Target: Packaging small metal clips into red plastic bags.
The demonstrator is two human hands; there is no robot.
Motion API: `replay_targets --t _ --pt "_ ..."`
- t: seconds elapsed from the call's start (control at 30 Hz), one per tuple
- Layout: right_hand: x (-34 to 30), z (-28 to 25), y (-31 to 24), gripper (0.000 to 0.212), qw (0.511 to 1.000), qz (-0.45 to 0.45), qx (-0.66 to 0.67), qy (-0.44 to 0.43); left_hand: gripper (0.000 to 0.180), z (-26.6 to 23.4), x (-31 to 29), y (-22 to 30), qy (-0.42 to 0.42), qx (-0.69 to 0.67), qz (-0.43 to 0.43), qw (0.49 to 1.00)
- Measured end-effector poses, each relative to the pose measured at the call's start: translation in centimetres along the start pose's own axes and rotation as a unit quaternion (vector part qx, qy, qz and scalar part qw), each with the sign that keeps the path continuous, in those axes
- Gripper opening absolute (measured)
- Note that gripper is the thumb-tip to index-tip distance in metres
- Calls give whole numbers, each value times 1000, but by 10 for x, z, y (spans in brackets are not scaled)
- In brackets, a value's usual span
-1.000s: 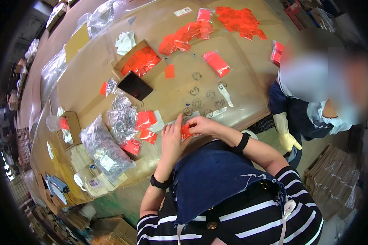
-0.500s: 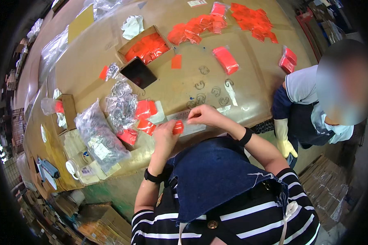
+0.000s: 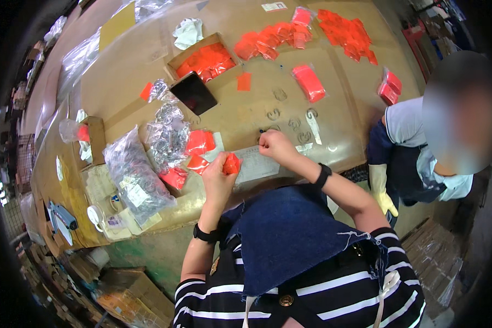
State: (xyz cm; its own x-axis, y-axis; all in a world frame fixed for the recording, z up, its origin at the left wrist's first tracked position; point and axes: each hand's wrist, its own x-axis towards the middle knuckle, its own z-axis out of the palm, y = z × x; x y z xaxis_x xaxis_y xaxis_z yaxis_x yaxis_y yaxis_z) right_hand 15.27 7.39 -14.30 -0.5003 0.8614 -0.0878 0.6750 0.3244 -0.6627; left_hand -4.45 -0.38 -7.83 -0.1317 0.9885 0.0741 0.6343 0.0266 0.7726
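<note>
My left hand [image 3: 217, 179] is closed round a small red plastic bag [image 3: 233, 163], which sticks out past the thumb. Over the table to its right, my right hand [image 3: 279, 147] has its fingers drawn together at the near side of some thin curved metal rings [image 3: 273, 113]. Whatever lies between those fingertips is hidden. A printed white sheet [image 3: 257, 165] lies under and between the hands. Left of my left hand are flat red bags [image 3: 200, 142] beside a heap of shiny metal pieces in clear plastic [image 3: 167, 136].
A cardboard box [image 3: 222, 75] of red bags stands farther back, with a dark tablet-like slab [image 3: 193, 93] leaning on it. Red bundles [image 3: 308, 83] lie at the back right. A stuffed clear bag [image 3: 136, 175] sits at the left. A person with a gloved hand [image 3: 384, 197] is at the right.
My right hand has moved away from my left hand, forward and to the right, to the rings. My left hand keeps the red bag and has turned slightly. The whole view has shifted a little.
</note>
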Motion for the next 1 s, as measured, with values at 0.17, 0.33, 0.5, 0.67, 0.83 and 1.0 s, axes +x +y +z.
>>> replay_targets --t 0.17,0.33,0.5,0.67,0.83,1.0 --pt "-9 -49 -49 11 823 208 527 -37 24 0 -1 3 27 44 4 999" --pt "-13 -53 -75 9 785 204 581 -59 23 1 1 8 41 42 8 998" --pt "-13 -44 -77 10 806 194 557 -46 25 -1 1 8 46 42 3 998" --pt "-16 -38 -75 9 812 180 555 -21 26 0 2 10 77 67 40 994" --pt "-16 -36 -78 10 801 179 571 -8 27 1 3 8 87 85 54 991" --pt "-16 -31 -84 11 859 127 495 3 30 2 6 15 74 109 88 987"
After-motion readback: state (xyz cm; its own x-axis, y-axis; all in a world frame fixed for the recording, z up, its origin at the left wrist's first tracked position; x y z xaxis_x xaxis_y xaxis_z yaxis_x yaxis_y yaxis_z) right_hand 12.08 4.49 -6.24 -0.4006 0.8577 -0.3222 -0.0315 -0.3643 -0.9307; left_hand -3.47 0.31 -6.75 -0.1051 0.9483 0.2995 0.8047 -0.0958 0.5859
